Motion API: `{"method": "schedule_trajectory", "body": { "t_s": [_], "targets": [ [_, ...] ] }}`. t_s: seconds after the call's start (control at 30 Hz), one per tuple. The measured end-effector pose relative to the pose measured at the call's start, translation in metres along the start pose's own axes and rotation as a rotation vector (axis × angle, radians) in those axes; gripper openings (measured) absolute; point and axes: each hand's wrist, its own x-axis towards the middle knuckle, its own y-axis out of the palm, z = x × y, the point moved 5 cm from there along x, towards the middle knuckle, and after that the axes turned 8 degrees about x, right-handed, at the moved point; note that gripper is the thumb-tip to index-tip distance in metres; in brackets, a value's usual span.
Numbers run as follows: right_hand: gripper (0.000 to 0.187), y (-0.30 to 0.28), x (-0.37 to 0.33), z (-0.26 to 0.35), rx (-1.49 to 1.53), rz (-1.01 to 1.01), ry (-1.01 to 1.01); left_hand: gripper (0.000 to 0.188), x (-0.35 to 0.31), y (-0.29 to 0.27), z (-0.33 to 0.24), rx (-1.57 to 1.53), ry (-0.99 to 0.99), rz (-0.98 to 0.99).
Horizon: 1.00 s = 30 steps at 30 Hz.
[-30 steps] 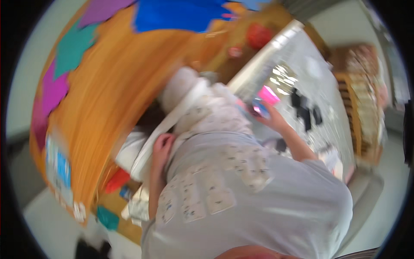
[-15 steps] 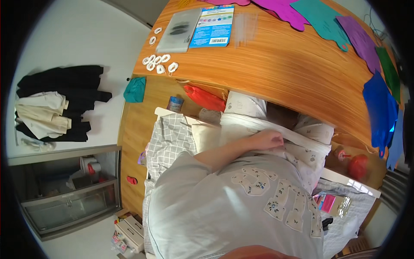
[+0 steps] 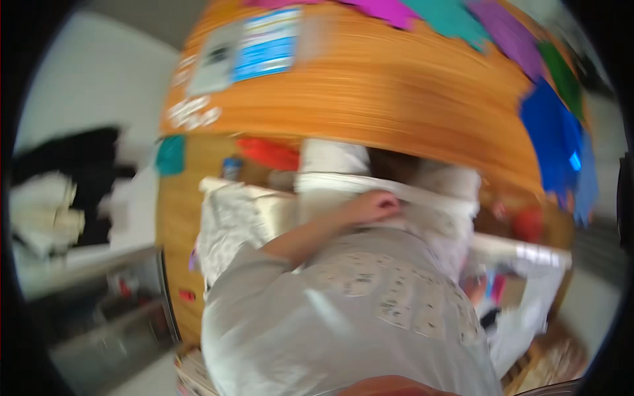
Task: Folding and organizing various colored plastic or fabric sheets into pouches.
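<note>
My left hand (image 3: 378, 206) rests on my lap over the white patterned trousers (image 3: 442, 224), its fingers curled in and nothing visible in them. At my right side, a small skin-coloured part of my right hand (image 3: 473, 289) shows beside a pink package (image 3: 496, 288) on the pale bedding. Its fingers are smeared by motion. Beyond my knees stands a wooden table (image 3: 343, 99). A blue-and-white printed card pack (image 3: 267, 49) and a clear plastic sleeve stack (image 3: 214, 63) lie at its far left, near several white string loops (image 3: 193, 112).
Shiny purple, teal, green and blue foil balloons (image 3: 551, 135) line the table's far and right edges. Under the table are a red item (image 3: 269, 153) and a blue can (image 3: 231, 167). A teal bag (image 3: 170, 155) hangs at the left corner. Dark clothes (image 3: 72, 158) hang left.
The whole view has swung, so the table and my body sit further left, and the picture is blurred. Part of my right hand has come into sight beside the pink package. My left hand stays on my lap.
</note>
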Motion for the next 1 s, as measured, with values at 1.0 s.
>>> {"method": "schedule_trajectory", "body": {
  "t_s": [1.0],
  "targets": [
    [0.017,-0.098,0.025,0.058,-0.018,-0.45,-0.119,0.009,-0.025,-0.034,-0.025,-0.327,-0.256,-0.032]
  ]
}}
